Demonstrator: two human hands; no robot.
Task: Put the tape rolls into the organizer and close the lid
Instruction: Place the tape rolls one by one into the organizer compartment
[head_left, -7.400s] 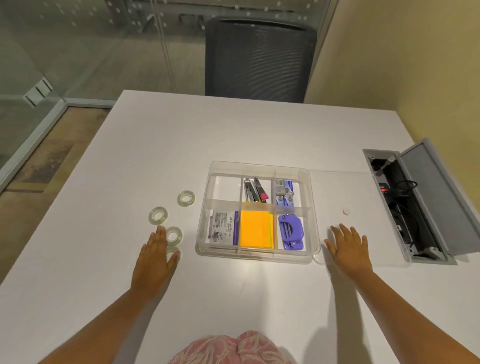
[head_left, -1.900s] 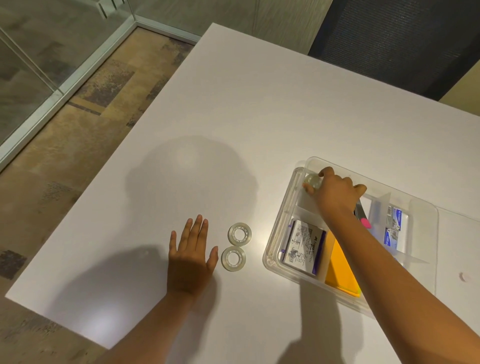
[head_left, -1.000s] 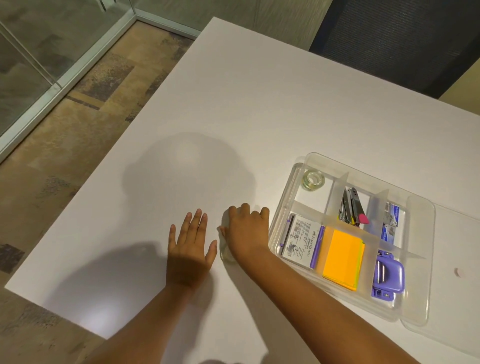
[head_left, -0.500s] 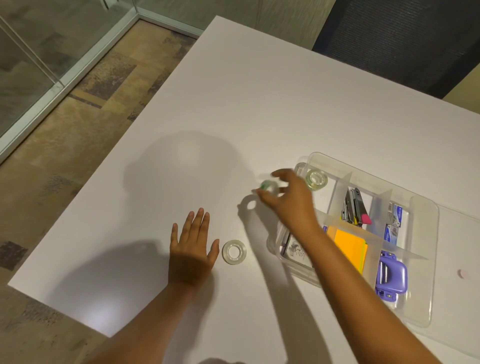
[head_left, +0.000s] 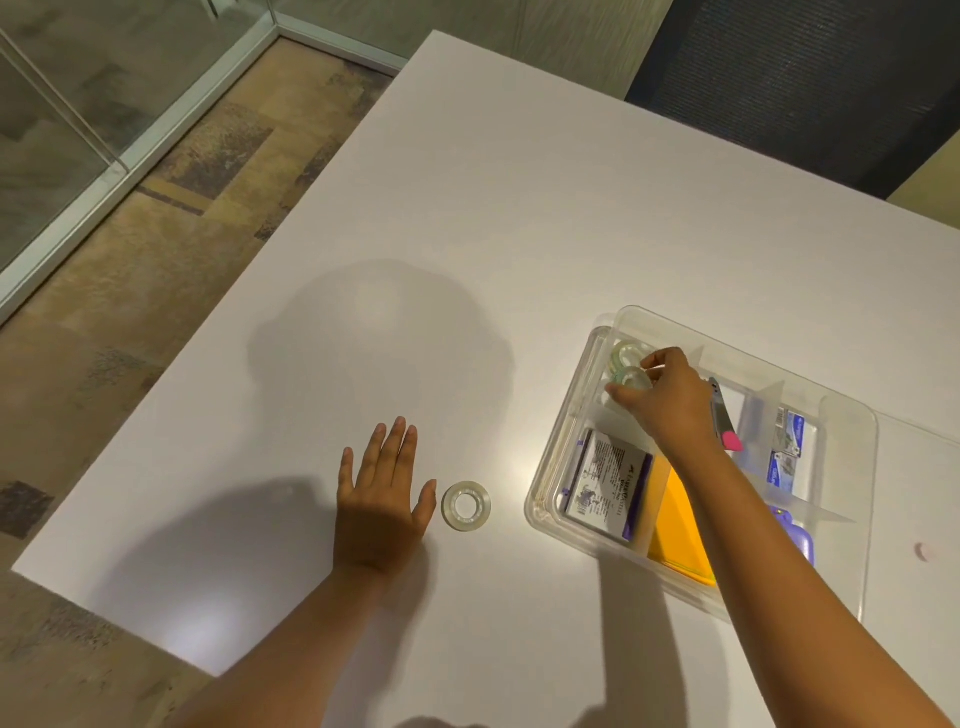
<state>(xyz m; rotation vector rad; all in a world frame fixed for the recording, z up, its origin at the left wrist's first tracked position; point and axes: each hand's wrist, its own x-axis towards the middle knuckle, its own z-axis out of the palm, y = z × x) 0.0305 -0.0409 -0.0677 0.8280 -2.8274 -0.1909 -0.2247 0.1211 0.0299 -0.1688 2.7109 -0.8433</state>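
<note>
A clear plastic organizer (head_left: 540, 499) sits on the white table at the right, its lid lying open to the right. My right hand (head_left: 667, 400) reaches into its far left compartment and pinches a clear tape roll (head_left: 629, 378) just above another tape roll (head_left: 623, 352) that lies in that compartment. A third tape roll (head_left: 466, 505) rests flat on the table, left of the organizer. My left hand (head_left: 382, 493) lies flat on the table with fingers spread, its thumb close beside that roll and not touching it.
Other compartments hold a labelled packet (head_left: 608, 483), orange sticky notes (head_left: 675, 525), a stapler with a pink end (head_left: 724, 421), staple boxes (head_left: 787, 452) and a purple punch (head_left: 797, 540). The table's left edge (head_left: 208, 332) drops to the floor. A dark chair (head_left: 795, 78) stands beyond the far edge.
My right hand has carried a tape roll from the table's left side over the organizer's rim into the far left compartment. My left hand has stayed flat.
</note>
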